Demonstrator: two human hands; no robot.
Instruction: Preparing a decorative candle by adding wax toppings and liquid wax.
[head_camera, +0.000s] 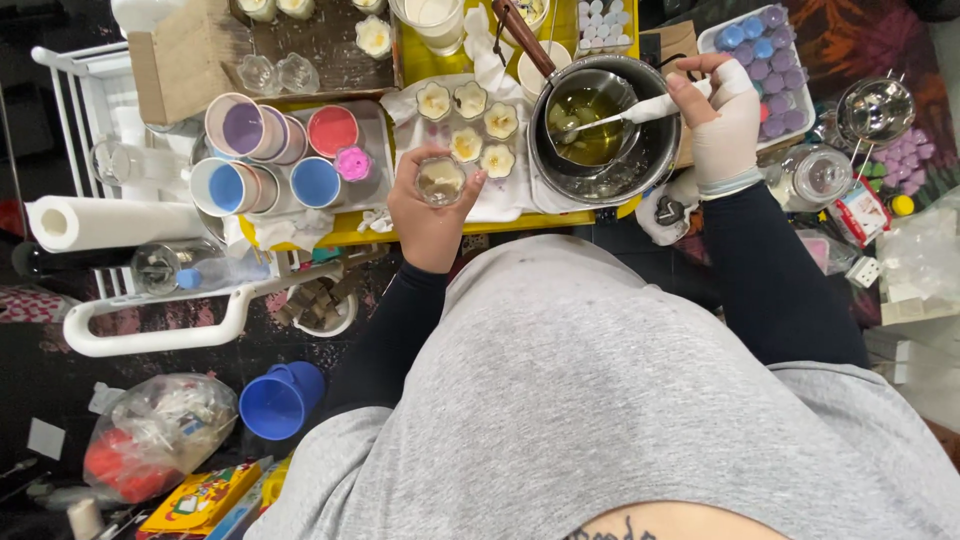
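**Spoon in the Melt, Small Glass Held Ready**

From beside the yellow work table (350, 232) I see both hands busy at once. The left hand (428, 205) is wrapped round a small clear glass votive cup (441, 180), fingers closed on its sides, holding it upright just above the table's near edge. Something pale sits in the cup; I cannot tell whether it is set. The right hand (722, 118), bound in white wrapping, is closed on the pale handle of a long metal spoon (610, 117), whose bowl dips into the yellowish liquid in a small metal melting pot (592, 122). That pot sits inside a larger round metal pan (640, 160).

Just left of the pan, five flower-shaped cream candles (470, 125) lie on white paper towel (500, 200). Further left stand round pots of colour, purple, red and blue (285, 150).

The risks look plain enough. The cup is well apart from the pot, so a loaded spoon would travel over the towel and the finished flowers, and a drip could mark them. A tilted cup would spill onto the lap below. The wrapped hand may grip the thin handle less surely, and the pan rim is close to its wrist.
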